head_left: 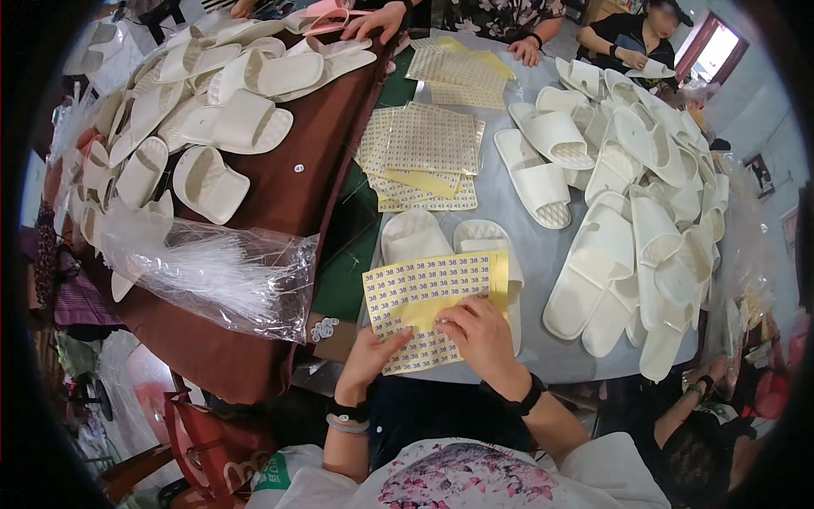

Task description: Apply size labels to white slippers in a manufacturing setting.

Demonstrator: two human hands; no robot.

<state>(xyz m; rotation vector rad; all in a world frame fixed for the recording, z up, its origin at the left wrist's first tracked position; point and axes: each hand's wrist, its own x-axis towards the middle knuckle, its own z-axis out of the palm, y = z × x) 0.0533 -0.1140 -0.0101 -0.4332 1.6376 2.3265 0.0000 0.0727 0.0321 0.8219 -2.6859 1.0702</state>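
A yellow-backed sheet of small round number stickers (424, 284) is tilted up over the near edge of the grey table. My left hand (370, 356) grips its lower left edge, thumb on the front and fingers hidden behind. Over the sheet's right part, my right hand (482, 332) is closed, its thumb and fingertips pinched together; anything between them is too small to make out. A bare yellow patch shows between the hands where stickers are gone. Just beyond the sheet lie two white slippers, the left slipper (411, 231) and the right slipper (485, 234), partly covered by it.
Several more sticker sheets (428, 140) lie stacked beyond. White slippers are heaped at right (670, 204) and on a brown-covered table at left (237, 123). A clear bag of white plastic strips (220, 276) sits at left. Other people work across and beside the tables.
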